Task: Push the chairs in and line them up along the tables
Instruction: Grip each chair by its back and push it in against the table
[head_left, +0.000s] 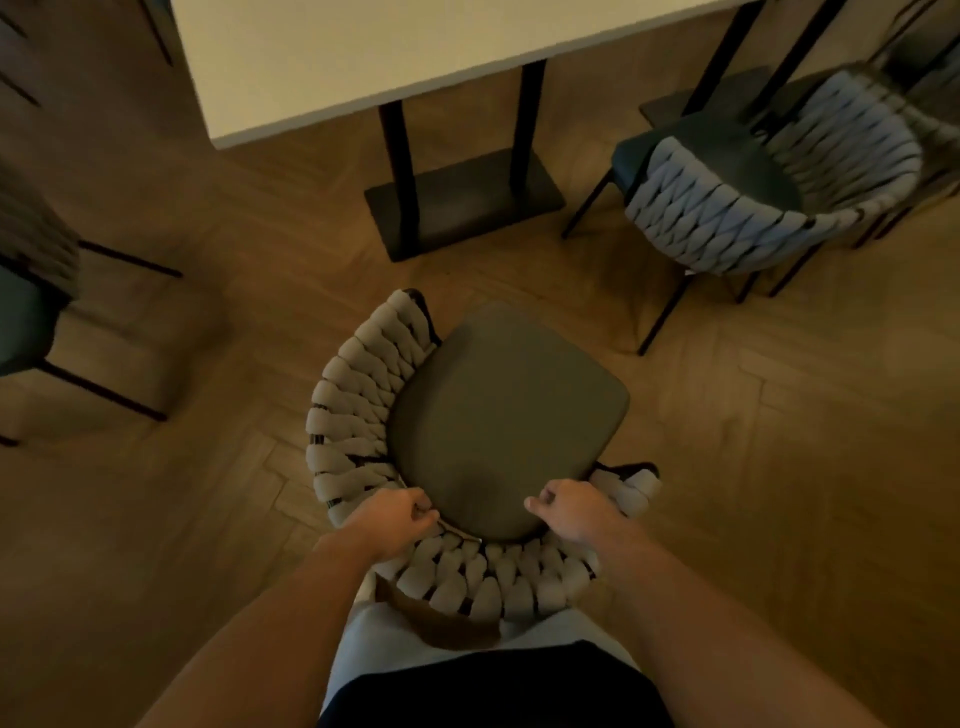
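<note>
From the head view, a woven-backed chair (498, 415) is gripped at its curved backrest by the left hand (395, 519) and right hand (571, 512), fingers curled over the rim. It is set apart from the white table (363, 67). Two neighbouring chairs (769, 182) (31, 306) are cropped and blurred.

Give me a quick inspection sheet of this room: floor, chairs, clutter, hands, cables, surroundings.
Surface: wooden herringbone floor.
Job's things: woven-back chair out from the white table, turned at an angle; second chair at right, its seat partly under another table; third chair at the left edge.
Clutter: nothing seen.
Hands: left hand and right hand each grip the near chair's backrest.
Cables: nothing seen.
Surroundings: black table base; dim light.
</note>
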